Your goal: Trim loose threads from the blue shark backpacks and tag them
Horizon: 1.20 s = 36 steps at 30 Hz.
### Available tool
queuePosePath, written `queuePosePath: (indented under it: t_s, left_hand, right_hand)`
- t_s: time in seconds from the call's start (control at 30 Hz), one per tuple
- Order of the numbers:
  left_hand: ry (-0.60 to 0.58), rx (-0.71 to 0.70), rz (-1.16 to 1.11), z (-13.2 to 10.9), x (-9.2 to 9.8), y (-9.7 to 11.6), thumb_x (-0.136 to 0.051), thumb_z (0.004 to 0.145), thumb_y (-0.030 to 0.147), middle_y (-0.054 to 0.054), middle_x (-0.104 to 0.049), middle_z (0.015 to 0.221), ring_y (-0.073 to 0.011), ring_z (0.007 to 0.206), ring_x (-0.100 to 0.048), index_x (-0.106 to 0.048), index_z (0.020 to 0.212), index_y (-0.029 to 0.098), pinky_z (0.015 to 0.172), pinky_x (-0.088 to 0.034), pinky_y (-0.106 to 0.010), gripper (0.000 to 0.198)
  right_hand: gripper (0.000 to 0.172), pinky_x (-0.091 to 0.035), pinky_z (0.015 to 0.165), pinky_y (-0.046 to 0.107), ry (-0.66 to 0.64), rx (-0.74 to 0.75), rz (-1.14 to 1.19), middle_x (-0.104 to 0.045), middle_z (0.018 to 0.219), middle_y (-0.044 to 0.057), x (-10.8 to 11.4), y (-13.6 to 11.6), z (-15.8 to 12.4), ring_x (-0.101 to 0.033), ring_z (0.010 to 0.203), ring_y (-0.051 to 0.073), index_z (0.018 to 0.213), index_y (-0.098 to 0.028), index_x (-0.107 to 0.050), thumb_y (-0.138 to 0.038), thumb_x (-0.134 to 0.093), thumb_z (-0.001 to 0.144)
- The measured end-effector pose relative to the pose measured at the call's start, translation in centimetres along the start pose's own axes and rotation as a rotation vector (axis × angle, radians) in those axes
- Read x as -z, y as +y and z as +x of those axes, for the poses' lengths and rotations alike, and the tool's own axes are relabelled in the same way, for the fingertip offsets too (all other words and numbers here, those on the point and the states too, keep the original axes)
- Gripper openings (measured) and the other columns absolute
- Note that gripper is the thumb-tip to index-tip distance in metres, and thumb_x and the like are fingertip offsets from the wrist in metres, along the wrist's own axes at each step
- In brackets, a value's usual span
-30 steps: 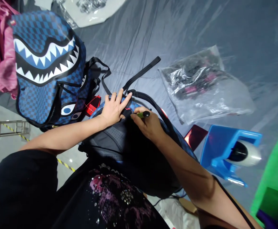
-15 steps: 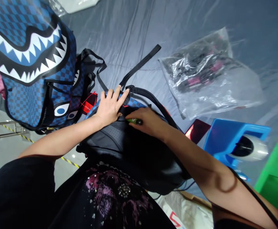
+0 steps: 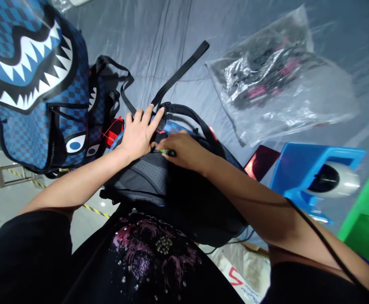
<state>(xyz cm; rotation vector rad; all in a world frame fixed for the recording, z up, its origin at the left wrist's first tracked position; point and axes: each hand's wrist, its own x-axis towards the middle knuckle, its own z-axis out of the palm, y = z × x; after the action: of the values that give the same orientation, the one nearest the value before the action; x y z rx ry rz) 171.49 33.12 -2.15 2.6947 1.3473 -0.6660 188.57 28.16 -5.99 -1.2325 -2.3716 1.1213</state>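
Observation:
A black and blue-checked backpack [image 3: 149, 177] lies in front of my body, its black padded side up. My left hand [image 3: 140, 131] presses down on its upper edge with the fingers spread. Close beside it, my right hand [image 3: 186, 152] is closed around a small green tool with a black end [image 3: 168, 152]; the tool's tip is hidden near my left thumb. A black strap [image 3: 184, 71] sticks out beyond my left fingers, and another strap [image 3: 200, 120] curves along the bag's far edge. A red tag [image 3: 113, 134] lies left of my left hand.
Blue checked backpacks with a shark-mouth print [image 3: 35, 84] stand at the left. A clear plastic bag [image 3: 266, 84] with black and pink contents lies at the upper right. A blue holder with a white and black round thing [image 3: 288, 169] and a dark red sheet [image 3: 262, 162] are on the right.
My right hand and the green tool have moved slightly left, toward my left thumb. My left hand stays spread on the backpack. The whole view has shifted a little.

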Motion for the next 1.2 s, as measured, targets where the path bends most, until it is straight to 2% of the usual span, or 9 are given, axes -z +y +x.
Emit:
queuePosePath:
  t_s: [0.17,0.37,0.5,0.6,0.73,0.83,0.97,1.07,1.2]
  left_hand:
    - [0.008,0.001,-0.01,0.0,0.0,0.0,-0.066,0.085,0.04,-0.019,-0.023,0.163,-0.0412,0.138,-0.031,-0.013,0.16,0.017,0.109,-0.027,-0.056,0.095]
    - [0.036,-0.016,-0.025,0.3,-0.8,-0.3,-0.068,0.081,0.034,-0.018,-0.024,0.162,-0.0399,0.137,-0.034,-0.014,0.16,0.019,0.11,-0.027,-0.056,0.097]
    - [0.093,-0.075,-0.049,0.7,-1.4,-1.0,-0.07,0.079,0.032,-0.021,-0.036,0.154,-0.0389,0.13,-0.041,-0.02,0.158,0.015,0.109,-0.029,-0.055,0.095]
    - [0.102,-0.162,-0.106,1.1,-1.6,-1.4,-0.074,0.076,0.035,-0.022,-0.046,0.144,-0.038,0.124,-0.044,-0.025,0.157,0.013,0.106,-0.032,-0.054,0.097]
    - [0.09,-0.208,-0.176,1.4,-2.2,-1.4,-0.058,0.087,0.029,-0.018,-0.05,0.14,-0.0353,0.123,-0.044,-0.03,0.156,0.016,0.106,-0.034,-0.052,0.076]
    - [0.137,-0.175,-0.273,1.5,-2.9,-1.1,-0.04,0.093,0.019,-0.015,-0.05,0.141,-0.0336,0.126,-0.042,-0.033,0.156,0.021,0.108,-0.032,-0.052,0.064]
    - [0.135,-0.164,-0.399,1.8,-3.4,-0.9,-0.037,0.091,0.018,-0.015,-0.051,0.14,-0.0368,0.128,-0.04,-0.035,0.155,0.023,0.111,-0.027,-0.059,0.065]
    - [0.113,-0.184,-0.401,2.0,-3.4,-1.1,-0.038,0.092,0.021,-0.014,-0.049,0.142,-0.0372,0.129,-0.04,-0.035,0.155,0.023,0.11,-0.028,-0.059,0.064]
    - [0.089,-0.221,-0.467,2.5,-3.4,-1.4,-0.042,0.093,0.037,-0.014,-0.048,0.142,-0.0398,0.131,-0.037,-0.031,0.157,0.027,0.11,-0.025,-0.063,0.065]
  right_hand:
    - [0.023,-0.034,0.086,0.037,-0.014,-0.055,-0.003,-0.076,0.098,0.006,-0.3,-0.4,-0.2,-0.065,0.096,0.025,0.103,-0.021,-0.075,-0.015,-0.06,0.086]
    - [0.022,-0.035,0.097,0.047,0.215,-0.258,0.071,-0.077,0.101,0.006,-2.6,-1.9,-1.1,-0.066,0.099,0.027,0.105,-0.023,-0.075,-0.029,-0.063,0.088]
    - [0.022,-0.035,0.104,0.052,0.371,-0.417,0.037,-0.076,0.096,0.006,-4.1,-3.5,-1.9,-0.066,0.098,0.025,0.103,-0.026,-0.077,-0.029,-0.063,0.085]
    - [0.024,-0.032,0.109,0.057,0.435,-0.482,-0.004,-0.074,0.096,0.005,-5.1,-4.3,-2.5,-0.066,0.098,0.025,0.104,-0.028,-0.077,-0.03,-0.064,0.083]
    - [0.023,-0.044,0.099,0.051,0.479,-0.516,0.013,-0.075,0.095,0.006,-6.3,-5.5,-2.7,-0.068,0.096,0.025,0.103,-0.025,-0.077,-0.031,-0.062,0.086]
    - [0.024,-0.047,0.097,0.048,0.524,-0.555,0.013,-0.076,0.099,0.007,-6.8,-6.5,-2.1,-0.068,0.097,0.025,0.105,-0.023,-0.076,-0.032,-0.062,0.088]
    - [0.024,-0.043,0.102,0.05,0.465,-0.589,-0.063,-0.077,0.104,0.006,-6.6,-7.1,-1.3,-0.068,0.101,0.025,0.108,-0.024,-0.076,-0.032,-0.062,0.089]
    - [0.023,-0.045,0.101,0.048,0.402,-0.623,-0.061,-0.077,0.102,0.006,-6.1,-7.0,-1.0,-0.068,0.101,0.025,0.106,-0.025,-0.076,-0.031,-0.062,0.089]
    - [0.024,-0.046,0.1,0.046,0.415,-0.627,-0.023,-0.076,0.106,0.006,-5.9,-7.0,-0.7,-0.067,0.103,0.024,0.107,-0.024,-0.075,-0.03,-0.061,0.09]
